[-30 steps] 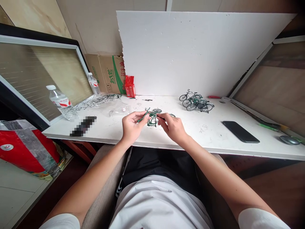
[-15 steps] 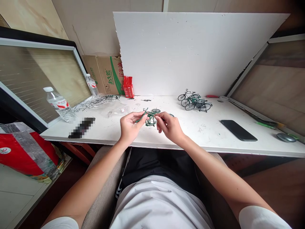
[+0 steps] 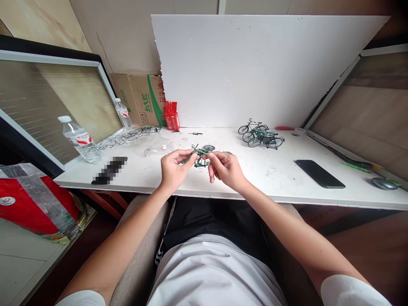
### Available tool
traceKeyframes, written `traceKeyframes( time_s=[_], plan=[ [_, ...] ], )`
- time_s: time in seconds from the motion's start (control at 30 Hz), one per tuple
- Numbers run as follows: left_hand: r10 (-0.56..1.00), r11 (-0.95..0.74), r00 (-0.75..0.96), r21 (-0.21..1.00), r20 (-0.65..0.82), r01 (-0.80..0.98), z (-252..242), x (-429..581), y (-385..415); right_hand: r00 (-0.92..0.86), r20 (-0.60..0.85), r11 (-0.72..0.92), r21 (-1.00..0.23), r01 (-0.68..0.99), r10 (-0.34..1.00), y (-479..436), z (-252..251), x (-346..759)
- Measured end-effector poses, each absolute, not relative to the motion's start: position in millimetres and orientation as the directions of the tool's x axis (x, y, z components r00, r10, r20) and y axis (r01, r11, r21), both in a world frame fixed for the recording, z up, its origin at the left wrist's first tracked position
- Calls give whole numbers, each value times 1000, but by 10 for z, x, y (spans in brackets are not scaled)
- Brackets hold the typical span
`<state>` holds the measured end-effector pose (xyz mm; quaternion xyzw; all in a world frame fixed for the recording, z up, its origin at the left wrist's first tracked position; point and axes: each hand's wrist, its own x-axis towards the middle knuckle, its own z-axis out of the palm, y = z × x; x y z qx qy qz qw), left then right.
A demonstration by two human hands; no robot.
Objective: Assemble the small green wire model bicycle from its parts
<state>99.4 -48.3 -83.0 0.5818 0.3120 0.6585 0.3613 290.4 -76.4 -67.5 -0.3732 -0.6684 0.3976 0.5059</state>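
Observation:
Between thumb and fingers, my left hand pinches a thin green model-bicycle part, perhaps a fork, with a small pale round piece at its upper end. The closed thumb and forefinger of my right hand are at the far end of the thin stem running from this part; the fingers hide that end. Just behind and below lies a green bicycle frame, partly covered by the held part. A small spoked wheel rests beyond the hands. Another wheel is mostly hidden behind my right hand.
Several small model bicycles stand at the back right. A black phone and a mouse lie to the right. Leftward are a water bottle, part sprues, a plastic bag and a red box.
My right hand has shifted slightly left and its lower fingers have changed position, with thumb and forefinger still together at the stem. My left hand looks the same.

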Motion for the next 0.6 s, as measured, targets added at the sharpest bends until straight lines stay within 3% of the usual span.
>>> traceKeyframes(
  time_s=[0.33,0.5,0.6],
  plan=[
    [829,-559,-71,827,554,-70,-833,984,-466,-306,174,147,-983,-110,936,-720,-651,2911],
    [845,-535,-61,838,531,-112,-898,1013,-410,-311,187,158,-981,-114,932,-670,-735,2873],
    [858,-512,-50,846,511,-149,-976,1053,-382,-183,273,250,-958,-140,944,-630,-842,2846]
  ],
)
